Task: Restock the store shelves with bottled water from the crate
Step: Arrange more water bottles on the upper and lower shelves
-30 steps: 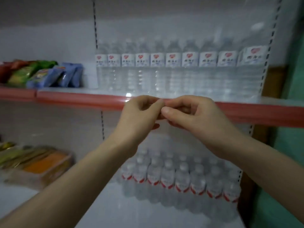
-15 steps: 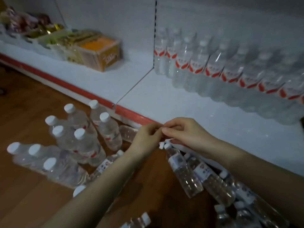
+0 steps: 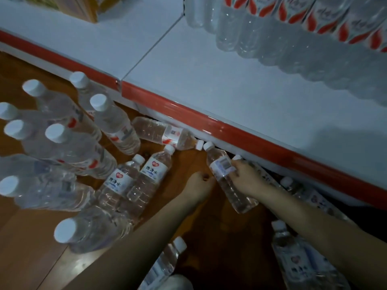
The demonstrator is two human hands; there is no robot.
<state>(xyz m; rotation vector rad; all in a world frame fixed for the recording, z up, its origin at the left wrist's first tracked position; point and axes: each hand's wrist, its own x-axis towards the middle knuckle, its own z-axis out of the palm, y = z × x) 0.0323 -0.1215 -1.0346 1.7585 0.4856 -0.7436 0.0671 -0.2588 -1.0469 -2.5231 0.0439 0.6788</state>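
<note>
Wooden flooring (image 3: 31, 258) fills the lower left of the view, and a white store shelf (image 3: 209, 80) with a red front edge (image 3: 188, 114) runs diagonally from about ten o'clock down to four o'clock. At nine o'clock a cluster of upright water bottles (image 3: 69, 143) stands on the floor, white caps toward the camera. Just right of that cluster, near the centre, two bottles (image 3: 134, 181) lie side by side with their labels up, and another lying bottle (image 3: 167, 135) rests against the shelf base at about eleven o'clock from the hands.

The left hand (image 3: 199, 185) sits low at the centre, fingers curled toward the floor beside the held bottle; whether it grips anything cannot be told. Immediately to its right, the right hand (image 3: 247, 178) is closed around the labelled middle of a water bottle (image 3: 226, 176), which is tilted with its cap pointing to eleven o'clock, just under the red shelf edge.

Farther right, more loose bottles (image 3: 303, 191) lie along the shelf base in shadow, and one more bottle (image 3: 297, 258) lies at five o'clock. At one o'clock, a stocked row of bottles (image 3: 293, 28) with red-and-white labels stands at the back of the shelf, with bare white shelf surface in front of it.
</note>
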